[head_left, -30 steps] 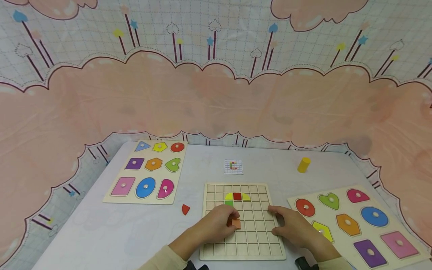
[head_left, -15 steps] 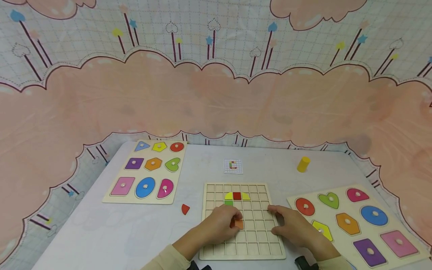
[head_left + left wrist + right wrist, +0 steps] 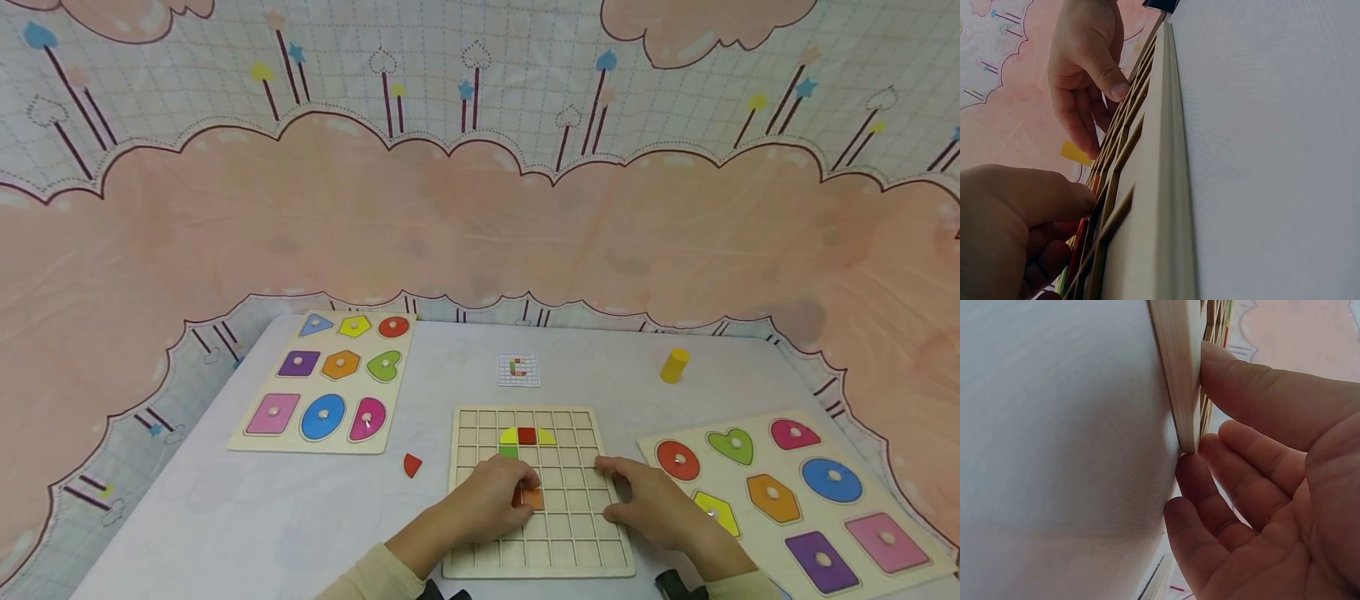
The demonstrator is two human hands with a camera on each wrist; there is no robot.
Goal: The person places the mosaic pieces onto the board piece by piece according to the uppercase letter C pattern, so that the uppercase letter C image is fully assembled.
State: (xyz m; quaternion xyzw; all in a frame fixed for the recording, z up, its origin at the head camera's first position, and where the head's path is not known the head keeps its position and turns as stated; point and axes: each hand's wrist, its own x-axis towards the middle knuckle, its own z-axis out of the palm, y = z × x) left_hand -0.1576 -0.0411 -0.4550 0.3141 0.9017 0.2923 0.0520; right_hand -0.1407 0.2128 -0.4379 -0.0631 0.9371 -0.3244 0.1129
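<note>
A wooden grid board (image 3: 585, 527) lies at the front middle of the table. My left hand (image 3: 487, 498) is over its left half, pinching an orange square tile (image 3: 533, 499) low against the grid; the fingers hide part of the tile. In the left wrist view, the left thumb (image 3: 1082, 199) is close to the board's slats. My right hand (image 3: 651, 502) rests at the board's right edge. In the right wrist view, its thumb (image 3: 1217, 353) touches the top of that edge, and loosely bent fingers lie beside it. Yellow pieces, a red square (image 3: 527, 436) and a green piece (image 3: 508, 451) sit in the upper cells.
A red wedge-shaped piece (image 3: 412, 465) lies left of the board. Behind it is a small printed pattern card (image 3: 518, 371); a yellow cylinder (image 3: 675, 367) stands at the back right. Knobbed shape puzzles flank the board, one at left (image 3: 315, 421) and one at right (image 3: 742, 546).
My left hand has shifted slightly to the right with the orange tile, which now lies lower and flatter on the grid. The right hand stays at the board's edge.
</note>
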